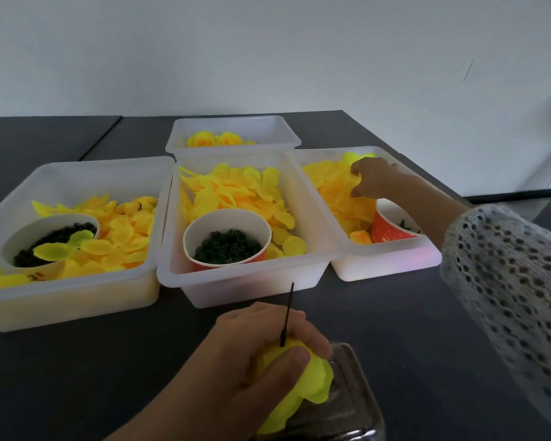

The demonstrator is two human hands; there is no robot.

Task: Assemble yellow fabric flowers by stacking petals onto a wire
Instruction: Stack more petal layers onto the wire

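My left hand [261, 348] grips a half-built yellow fabric flower [303, 383] near the table's front edge; its thin black wire [287, 313] sticks up from between my fingers. My right hand [374, 181] reaches into the right white tray [385, 265], its fingers curled on loose yellow petals [334, 189] there. Whether a petal is lifted is not clear.
The middle white tray [245, 284] holds yellow petals and a paper cup of dark green rings [226, 240]. A left tray [77, 297] has petals and another cup. The back tray [233, 128] holds finished flowers. A clear plastic box [350, 405] lies under my left hand.
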